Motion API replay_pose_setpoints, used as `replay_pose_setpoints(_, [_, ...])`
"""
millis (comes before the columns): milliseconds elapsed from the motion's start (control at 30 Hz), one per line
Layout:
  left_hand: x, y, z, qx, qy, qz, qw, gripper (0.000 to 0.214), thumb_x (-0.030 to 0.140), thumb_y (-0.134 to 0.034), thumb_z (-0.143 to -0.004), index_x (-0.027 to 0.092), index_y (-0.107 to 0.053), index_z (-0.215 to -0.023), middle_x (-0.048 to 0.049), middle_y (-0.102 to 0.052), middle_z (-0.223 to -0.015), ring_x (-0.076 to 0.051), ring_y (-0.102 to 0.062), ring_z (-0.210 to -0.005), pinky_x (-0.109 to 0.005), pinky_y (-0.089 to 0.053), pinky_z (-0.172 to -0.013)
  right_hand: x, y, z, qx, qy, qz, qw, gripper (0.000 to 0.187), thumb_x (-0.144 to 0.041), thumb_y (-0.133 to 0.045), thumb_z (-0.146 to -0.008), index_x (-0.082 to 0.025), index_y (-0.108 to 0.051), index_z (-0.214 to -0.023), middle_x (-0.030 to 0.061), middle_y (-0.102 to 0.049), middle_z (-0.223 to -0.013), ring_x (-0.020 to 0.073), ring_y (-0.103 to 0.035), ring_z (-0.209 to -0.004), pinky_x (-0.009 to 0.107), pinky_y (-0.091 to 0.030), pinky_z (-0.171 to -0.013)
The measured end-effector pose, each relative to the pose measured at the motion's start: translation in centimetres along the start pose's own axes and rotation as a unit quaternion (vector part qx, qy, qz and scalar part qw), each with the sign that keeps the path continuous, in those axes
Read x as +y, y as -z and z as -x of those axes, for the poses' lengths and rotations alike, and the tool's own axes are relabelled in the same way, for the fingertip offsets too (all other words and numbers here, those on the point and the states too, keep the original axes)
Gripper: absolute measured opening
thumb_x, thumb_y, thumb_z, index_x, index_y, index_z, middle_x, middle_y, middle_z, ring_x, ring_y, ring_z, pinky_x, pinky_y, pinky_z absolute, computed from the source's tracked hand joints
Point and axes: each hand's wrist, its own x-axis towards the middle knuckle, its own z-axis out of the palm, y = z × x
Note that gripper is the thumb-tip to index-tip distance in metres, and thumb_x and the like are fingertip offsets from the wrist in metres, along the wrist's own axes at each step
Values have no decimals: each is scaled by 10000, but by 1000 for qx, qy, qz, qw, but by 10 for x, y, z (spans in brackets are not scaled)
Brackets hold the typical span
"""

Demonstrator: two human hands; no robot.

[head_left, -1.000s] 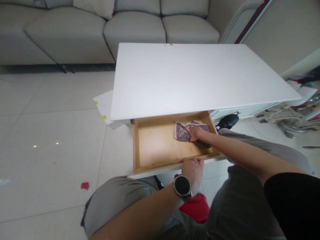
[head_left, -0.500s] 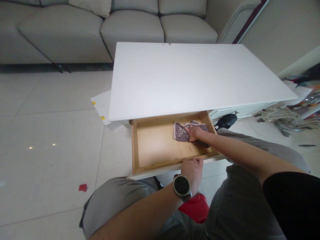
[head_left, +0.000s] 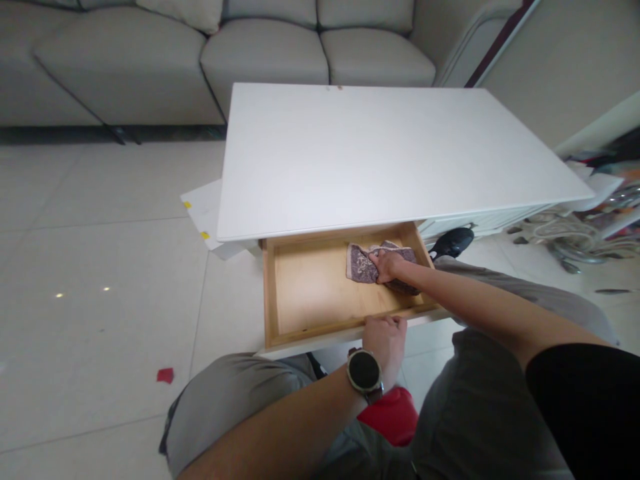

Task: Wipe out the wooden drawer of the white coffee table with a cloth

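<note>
A wooden drawer (head_left: 310,287) is pulled out from under a white table (head_left: 370,160). Inside its right part lies a crumpled brown patterned cloth (head_left: 361,265) with a pale border. My right hand (head_left: 387,265) presses down on the cloth against the drawer bottom, its fingers bunched in the fabric; part of the cloth is hidden under the hand and forearm. At the drawer's front edge, my left hand (head_left: 385,340) is closed over the top of the front panel. A round dark-faced watch (head_left: 364,370) sits on my left wrist.
A grey sofa (head_left: 265,53) stands behind the table. White boards with yellow tape (head_left: 203,210) stick out at the table's left. A red scrap (head_left: 165,375) lies on the tiled floor, and a red object (head_left: 393,417) is between my legs. Coiled hoses (head_left: 560,230) lie at right.
Almost nothing differs. Both hands, the drawer and the cloth stay in place; the view shifts very slightly.
</note>
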Motion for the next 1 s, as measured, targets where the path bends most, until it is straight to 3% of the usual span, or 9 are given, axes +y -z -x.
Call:
replay_pose_setpoints(433, [1,7,2,-23,6,24,999,392,25,-417,-964,139,-600,-1291,-134,-743,-1011,-210,-686,-838,-366,-426,-673,0,0,1,6,17,40,999,948,-493,-765,-677,-142,-436,-1493,266,-557,-1377,398,-668,-1109,445,-535,-886])
replay_pose_setpoints(567, [1,9,2,-17,15,22,999,400,26,-427,-961,198,-609,-1273,-120,-746,-1010,-205,-681,-845,-357,-410,-683,0,1,2,12,24,45,999,904,-485,-757,-679,-138,-465,-1461,259,-576,-1340,397,-675,-1083,437,-538,-865])
replay_pose_setpoints(733, [0,10,1,-50,0,1,999,386,44,-398,-986,138,-569,-1318,-130,-735,-1032,-214,-702,-883,-363,-433,-682,0,1,1,8,24,48,998,883,-482,-749,-682,-138,-474,-1446,259,-581,-1325,397,-680,-1067,436,-539,-849])
replay_pose_setpoints(1000, [2,8,1,-30,4,-5,1000,370,29,-406,-978,116,-582,-1292,-148,-733,-1008,-223,-720,-895,-365,-492,-701,0,1,2,12,20,33,999,903,-475,-773,-663,-142,-476,-1448,257,-580,-1339,396,-678,-1084,447,-536,-875])
